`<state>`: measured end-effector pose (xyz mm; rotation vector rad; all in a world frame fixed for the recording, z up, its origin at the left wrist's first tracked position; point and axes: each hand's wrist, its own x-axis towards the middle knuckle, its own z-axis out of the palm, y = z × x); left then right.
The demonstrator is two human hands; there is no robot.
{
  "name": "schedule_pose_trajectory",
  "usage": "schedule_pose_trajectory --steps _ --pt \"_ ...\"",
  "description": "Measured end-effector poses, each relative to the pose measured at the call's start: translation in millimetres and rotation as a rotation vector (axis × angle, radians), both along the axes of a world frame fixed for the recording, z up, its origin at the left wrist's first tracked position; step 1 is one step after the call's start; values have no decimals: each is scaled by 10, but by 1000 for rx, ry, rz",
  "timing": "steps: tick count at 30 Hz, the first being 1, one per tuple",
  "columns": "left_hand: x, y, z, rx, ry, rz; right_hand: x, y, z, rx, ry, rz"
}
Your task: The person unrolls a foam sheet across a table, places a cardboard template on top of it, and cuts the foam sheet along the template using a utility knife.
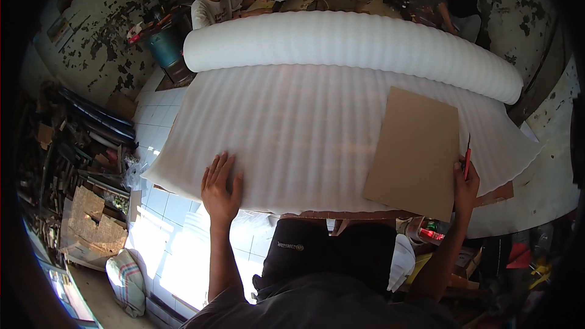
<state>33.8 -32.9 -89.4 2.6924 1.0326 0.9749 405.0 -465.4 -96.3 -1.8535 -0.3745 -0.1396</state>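
White foam sheet [292, 140] is spread across the work table in front of me, its far end still wound in a thick roll [341, 42]. My left hand [220, 187] lies flat on the sheet near its front left edge, fingers stretched out and holding nothing. A brown rectangular cardboard piece [415, 152] rests on the foam at the right, slightly tilted. Beside that piece's right edge, my right hand [465, 186] is closed around a red cutter knife [468, 158], with its thin pointed blade upward. Some of the right fingers are hidden.
Beyond the roll, one person [213, 3] sits at the left and another [463, 3] at the right. A blue-green drum [163, 49] stands at the back left. Scrap wood and boards [91, 225] are piled at the left, near a striped sack [126, 280].
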Motion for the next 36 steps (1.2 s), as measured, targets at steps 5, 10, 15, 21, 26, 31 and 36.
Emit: schedule_pose_trajectory --steps 5,10,15,21,26,31,36 --pt "-25 23 -6 23 -5 15 -1 18 -15 -3 -10 -13" --pt "-47 5 -39 8 19 7 -43 5 24 -64 -35 -25" --pt "-21 43 -77 43 -1 -3 1 -25 28 -40 -4 6" --pt "-25 83 -65 89 8 -17 -36 111 134 22 58 114" --pt "-24 119 -103 84 22 -42 36 114 92 -191 -14 90" --pt "-71 60 -45 53 103 -46 8 175 152 -296 -48 57" --pt "165 -227 156 -67 208 -191 -62 247 296 -350 -53 87"
